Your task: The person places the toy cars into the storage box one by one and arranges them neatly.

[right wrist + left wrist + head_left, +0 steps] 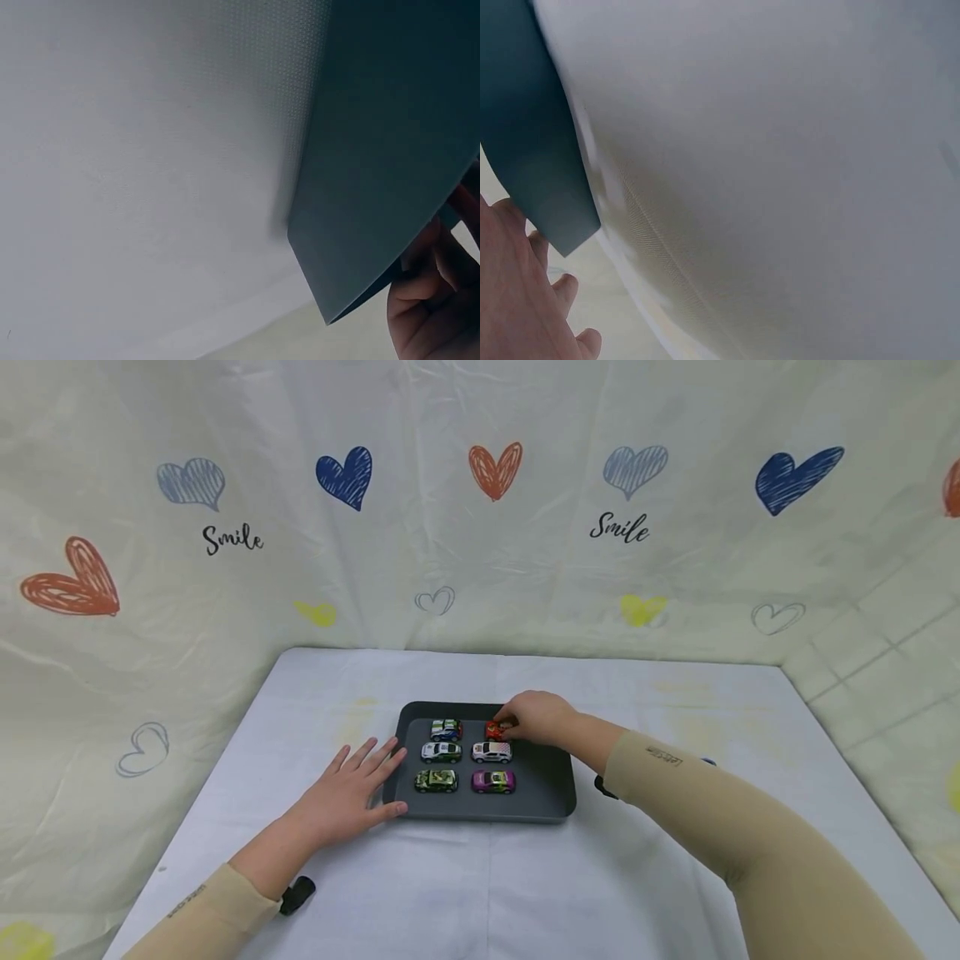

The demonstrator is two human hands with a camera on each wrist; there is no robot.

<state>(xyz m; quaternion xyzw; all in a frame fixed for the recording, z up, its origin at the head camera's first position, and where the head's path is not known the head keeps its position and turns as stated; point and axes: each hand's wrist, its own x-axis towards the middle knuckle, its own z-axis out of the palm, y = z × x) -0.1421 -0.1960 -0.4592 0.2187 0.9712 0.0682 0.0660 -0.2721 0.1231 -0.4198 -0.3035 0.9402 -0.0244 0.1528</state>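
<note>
Six small toy cars sit in two columns of three inside one shallow dark grey rectangular tray (551, 781), which lies on a white cloth-covered table (480, 893). Behind and to both sides hangs a cream curtain printed with hearts and the word "Smile" (480, 527).

Table: wide bare cloth in front of the tray and to its left and right; a narrower strip behind it up to the curtain. Tray's long axis runs left to right; its right third is bare floor, so room to shift cars lies that way.

Left hand (348, 793): flat on the cloth, fingers straight and spread, fingertips against the tray's left rim, thumb near the front left corner. Holds nothing.

Right hand (536, 718): reaches in over the tray's far rim, fingers curled, pinching the small red toy car (493, 730) at the back of the right column. Car partly hidden by the fingers; heading cannot be told.

Other cars lie long axis left to right: white car with pink markings (492, 752), purple car (492, 782), blue-and-green car (446, 729), white car with green stripe (441, 751), green camouflage car (437, 781).

Wrist views show only tray edge, cloth and fingertips.
</note>
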